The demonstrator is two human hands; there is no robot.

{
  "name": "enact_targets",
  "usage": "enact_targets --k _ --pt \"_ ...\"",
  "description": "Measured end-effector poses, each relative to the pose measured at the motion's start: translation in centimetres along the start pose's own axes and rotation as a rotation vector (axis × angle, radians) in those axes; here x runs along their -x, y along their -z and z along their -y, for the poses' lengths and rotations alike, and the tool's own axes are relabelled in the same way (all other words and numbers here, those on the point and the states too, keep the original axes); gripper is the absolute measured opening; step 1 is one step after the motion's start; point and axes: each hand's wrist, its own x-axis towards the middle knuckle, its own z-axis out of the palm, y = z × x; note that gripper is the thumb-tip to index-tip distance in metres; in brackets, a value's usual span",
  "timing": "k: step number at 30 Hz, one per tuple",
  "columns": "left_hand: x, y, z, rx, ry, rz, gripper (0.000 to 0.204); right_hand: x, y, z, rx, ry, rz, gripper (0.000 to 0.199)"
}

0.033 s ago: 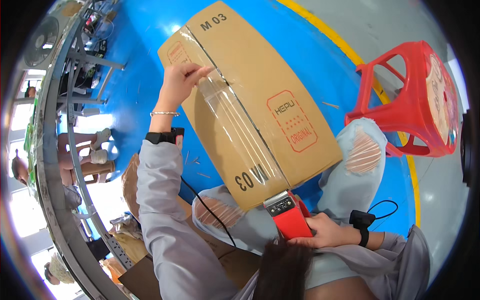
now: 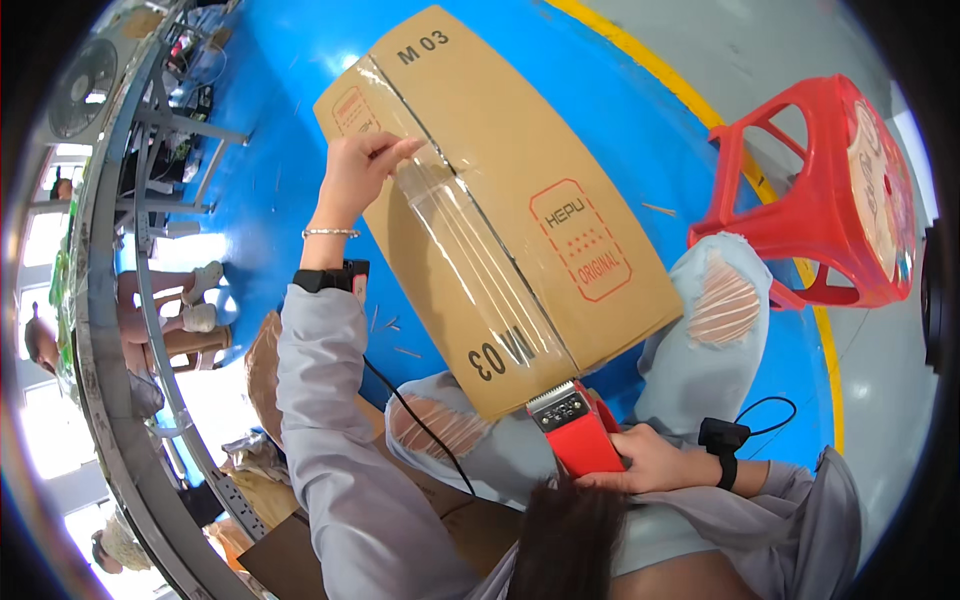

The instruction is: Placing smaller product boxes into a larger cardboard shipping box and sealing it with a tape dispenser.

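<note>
A closed cardboard box (image 2: 590, 140) with black and red print lies before me between my knees, its lid seam running lengthwise. Clear packing tape (image 2: 465, 240) stretches along the seam, loose and shiny, down to a tape dispenser at the near edge. Above the box's left part, my left hand (image 2: 360, 172) pinches the far end of the tape between thumb and fingers. My right hand (image 2: 650, 462) is wrapped round the red tape dispenser (image 2: 585, 440), whose toothed metal edge rests at the box's near end. My palm hides part of the dispenser's handle.
A red plastic stool (image 2: 800, 220) stands at the right, by a yellow floor line (image 2: 640, 55). Scraps (image 2: 660, 209) lie on the blue floor. Along the left runs a workbench (image 2: 105, 350) with a power strip (image 2: 240, 508); people sit beyond it. A black cable (image 2: 420, 420) hangs from my left wrist.
</note>
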Motion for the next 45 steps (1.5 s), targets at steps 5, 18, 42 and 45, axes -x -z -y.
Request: enact_targets --k 5,18,42,45 --pt "1.1 -0.5 -1.6 -0.020 0.031 -0.019 0.027 1.6 -0.1 -2.1 0.021 -0.117 0.064 0.039" --pt "0.8 0.3 -5.0 0.010 0.043 0.068 0.030 3.0 -0.7 -5.2 -0.089 -0.101 0.057 0.028" --pt "0.1 -3.7 -0.6 -0.064 -0.089 -0.001 0.027 1.4 -0.4 -4.0 -0.101 -0.117 0.041 0.038" --pt "-0.3 -3.7 -0.2 -0.161 -0.136 0.016 0.027 1.5 -0.5 -4.0 -0.094 -0.117 0.037 0.034"
